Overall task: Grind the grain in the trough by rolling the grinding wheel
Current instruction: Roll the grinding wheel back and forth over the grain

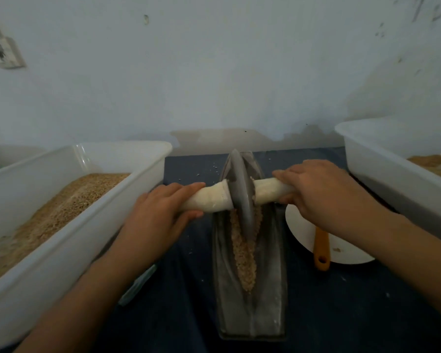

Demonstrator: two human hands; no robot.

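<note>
- Trough (265, 289): dark, boat-shaped, centre of the dark worktop (341, 301), long axis running away from the person.
- Grain (242, 253): tan strip along the trough groove.
- Grinding wheel (241, 194): grey disc, upright in the groove, on the grain, toward the far end.
- Left hand (158, 215): wrapped round the white-covered left handle (209, 200).
- Right hand (318, 189): wrapped round the right handle (267, 189).
- White tubs of grain on both sides: left tub (61, 250), right tub (382, 159).
- White plate (341, 250) with an orange tool handle (321, 248) right of the trough.
</note>
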